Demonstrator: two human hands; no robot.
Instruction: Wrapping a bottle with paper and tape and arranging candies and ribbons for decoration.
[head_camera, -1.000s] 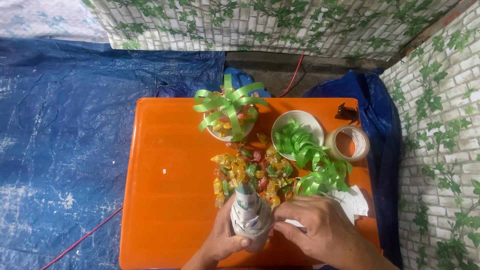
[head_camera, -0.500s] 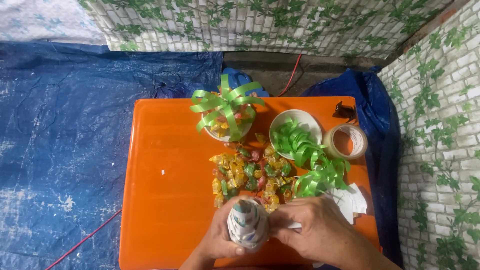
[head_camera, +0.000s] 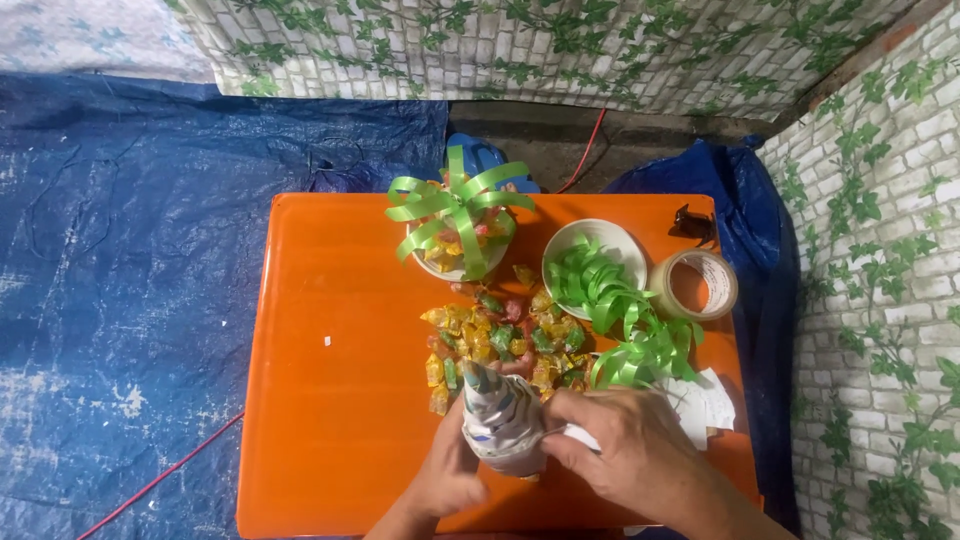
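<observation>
paper cone held over orange surface

both hands grip a paper cone (head_camera: 500, 418), tip pointing away, at the near edge of the surface (head_camera: 330, 380). the left hand (head_camera: 447, 478) closes around its side to steady it; the right hand (head_camera: 625, 455) pinches its wide end, seemingly to keep the roll tight. just beyond the tip lies a heap of sweets (head_camera: 500, 338). green ribbon (head_camera: 625, 325) curls close by the right hand, spilling from a bowl (head_camera: 594, 250); a tape roll (head_camera: 697, 284) and a bowed dish (head_camera: 455, 225) sit farther off.

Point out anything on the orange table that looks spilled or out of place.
The wrapped candies lie loose in a heap on the orange table, outside any bowl. Green ribbon curls spill over the white bowl rim onto the table. Nothing looks damaged.
</observation>
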